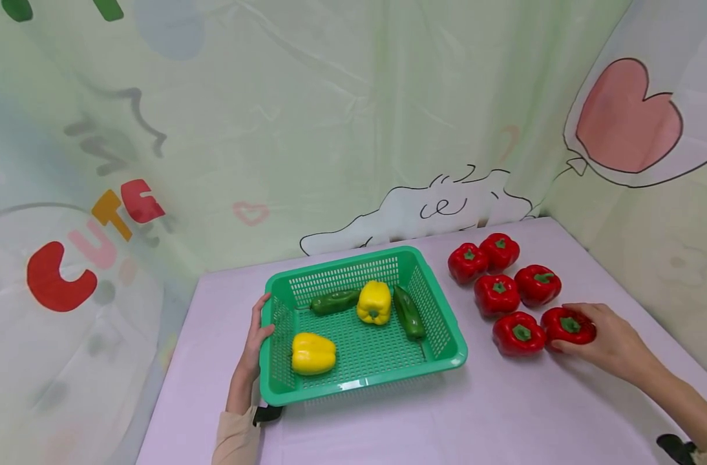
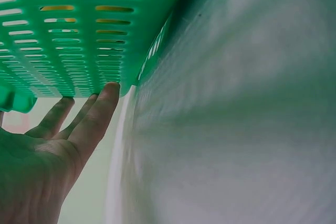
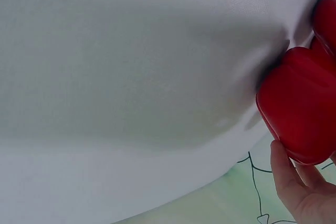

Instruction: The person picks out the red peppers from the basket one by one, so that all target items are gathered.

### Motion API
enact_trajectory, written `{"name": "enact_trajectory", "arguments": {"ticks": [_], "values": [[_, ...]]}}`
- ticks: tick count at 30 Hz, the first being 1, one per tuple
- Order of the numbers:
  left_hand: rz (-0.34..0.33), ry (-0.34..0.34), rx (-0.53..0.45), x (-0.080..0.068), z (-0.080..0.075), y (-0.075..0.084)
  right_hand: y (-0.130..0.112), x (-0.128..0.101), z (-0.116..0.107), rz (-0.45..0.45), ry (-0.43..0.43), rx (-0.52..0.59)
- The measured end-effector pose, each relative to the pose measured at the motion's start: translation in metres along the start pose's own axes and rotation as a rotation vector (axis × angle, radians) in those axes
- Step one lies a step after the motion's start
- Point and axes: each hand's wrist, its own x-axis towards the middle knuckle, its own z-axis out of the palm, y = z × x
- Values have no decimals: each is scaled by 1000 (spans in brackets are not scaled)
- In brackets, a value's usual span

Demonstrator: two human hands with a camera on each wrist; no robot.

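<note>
A green plastic basket (image 1: 362, 384) holds two yellow bell peppers, one at its front left (image 1: 313, 354) and one farther back (image 1: 374, 302). Two long green peppers lie in it too, one by the back wall (image 1: 335, 301) and one toward the right (image 1: 408, 313). My left hand (image 1: 254, 339) rests its extended fingers (image 2: 97, 121) against the outside of the basket's left wall. On the right, my right hand (image 1: 612, 342) grips a red bell pepper (image 1: 567, 325), thumb in front and fingers behind. In the right wrist view, fingers (image 3: 286, 177) touch that pepper's side.
Several other red bell peppers stand grouped right of the basket, the nearest red pepper (image 1: 519, 334) beside the gripped one. A pale lilac cloth (image 1: 353, 433) covers the table. Printed curtains (image 1: 307, 142) hang behind and at both sides.
</note>
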Motion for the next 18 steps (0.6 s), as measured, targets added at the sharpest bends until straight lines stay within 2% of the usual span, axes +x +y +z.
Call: {"name": "enact_trajectory", "arguments": {"ticks": [7, 14, 18], "values": [[-3, 6, 0, -1, 0, -1, 2, 3, 3, 3, 10, 1], [7, -5, -22, 0, 0, -1, 7, 6, 12, -60, 85, 24], [4, 0, -25, 1, 0, 0, 7, 8, 14, -86, 94, 28]]}}
